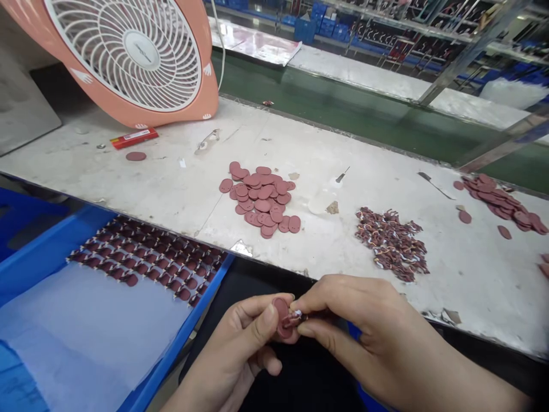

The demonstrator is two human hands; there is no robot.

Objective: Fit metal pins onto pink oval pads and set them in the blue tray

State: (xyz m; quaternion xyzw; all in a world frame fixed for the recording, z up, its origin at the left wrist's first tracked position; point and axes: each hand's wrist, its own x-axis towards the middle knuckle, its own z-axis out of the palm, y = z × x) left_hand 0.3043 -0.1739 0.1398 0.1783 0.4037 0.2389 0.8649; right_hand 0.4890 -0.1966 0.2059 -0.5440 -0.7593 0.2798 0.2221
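Between thumb and fingers, my left hand [244,343] grips a reddish-brown oval disc [281,315] just off the table's front edge. My right hand [364,320] pinches a small dark-red knotted cord piece [295,317] with a pale bit on it, against the disc's face. Whether the cord passes through the disc I cannot tell, since fingertips cover part of it. Beyond my hands lies a loose pile of the same oval discs [263,197], some showing small holes. To its right sits a heap of dark-red knotted cords [392,240] with white and orange bits.
At left, a blue tray [175,357] holds rows of discs with cords [141,252] above a white sheet [86,326]. An orange fan [141,51] stands at the table's back left, near a red packet [134,138]. More discs [501,200] lie at the far right.
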